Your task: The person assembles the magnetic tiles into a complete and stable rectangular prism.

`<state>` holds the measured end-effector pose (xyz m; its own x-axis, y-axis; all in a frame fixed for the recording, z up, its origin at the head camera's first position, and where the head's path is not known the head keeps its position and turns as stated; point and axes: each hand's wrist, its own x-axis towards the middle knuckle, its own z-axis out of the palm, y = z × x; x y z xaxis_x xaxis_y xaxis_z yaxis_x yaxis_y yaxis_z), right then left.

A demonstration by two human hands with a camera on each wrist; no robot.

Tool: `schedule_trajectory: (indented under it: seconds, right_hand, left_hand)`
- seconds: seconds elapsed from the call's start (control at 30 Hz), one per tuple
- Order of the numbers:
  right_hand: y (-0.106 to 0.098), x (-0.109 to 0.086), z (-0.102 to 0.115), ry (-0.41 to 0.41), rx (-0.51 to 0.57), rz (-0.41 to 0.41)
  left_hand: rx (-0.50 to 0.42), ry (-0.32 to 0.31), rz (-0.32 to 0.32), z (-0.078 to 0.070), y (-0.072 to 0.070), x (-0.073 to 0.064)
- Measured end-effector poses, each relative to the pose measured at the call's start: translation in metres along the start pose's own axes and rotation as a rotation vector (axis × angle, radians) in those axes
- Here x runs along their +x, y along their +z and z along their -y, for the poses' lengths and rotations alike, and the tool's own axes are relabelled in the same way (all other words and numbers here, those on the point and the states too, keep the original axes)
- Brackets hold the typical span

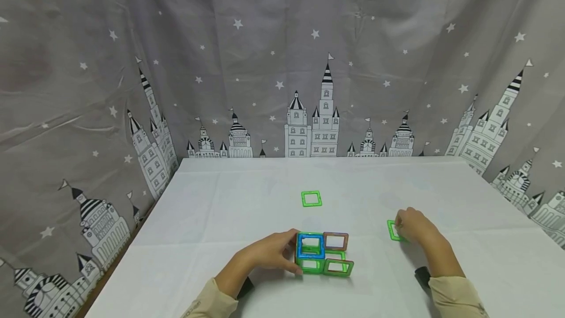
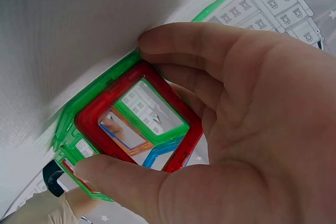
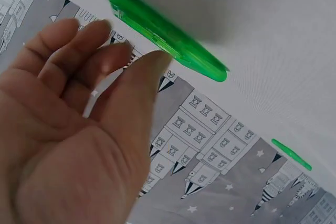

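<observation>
My left hand [image 1: 275,251] grips the left side of a small structure of magnetic tiles, with a blue square tile [image 1: 311,256] on top and green ones around it. In the left wrist view, a red square tile [image 2: 109,91] faces the palm, between thumb and fingers. Brownish-orange tile [image 1: 335,234] and green tile [image 1: 339,274] extend from the structure's right side. Off to the right, my right hand [image 1: 415,225] pinches the edge of a loose green square tile [image 3: 168,38] at the table surface; its thumb tip meets the rim, and the hand covers part of the tile.
Another green square tile [image 1: 312,204] lies flat farther back on the white table [image 1: 243,190]. A grey curtain [image 1: 265,38] printed with castles and stars hangs behind the table and along its sides.
</observation>
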<state>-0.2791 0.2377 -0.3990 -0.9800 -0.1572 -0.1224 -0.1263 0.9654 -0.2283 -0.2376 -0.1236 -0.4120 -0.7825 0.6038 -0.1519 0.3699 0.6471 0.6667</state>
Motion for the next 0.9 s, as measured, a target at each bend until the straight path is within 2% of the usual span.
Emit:
schedule_trajectory:
  seconds: [0.13,0.33,0.9]
  right_hand:
    - [-0.0004,-0.0010,-0.0031,0.048,0.024,-0.029]
    - [0.0004,0.0002,-0.0023,0.065,-0.003,0.008]
    - [0.0031,-0.0024,-0.0037,0.005,-0.023,0.042]
  left_hand:
    - [-0.010,-0.008,0.003,-0.0004,0.0001,0.0003]
    - [0.003,-0.009,-0.003,0.0005,0.0007,0.0006]
    - [0.012,-0.022,-0.007,0.0000,0.0009,0.0004]
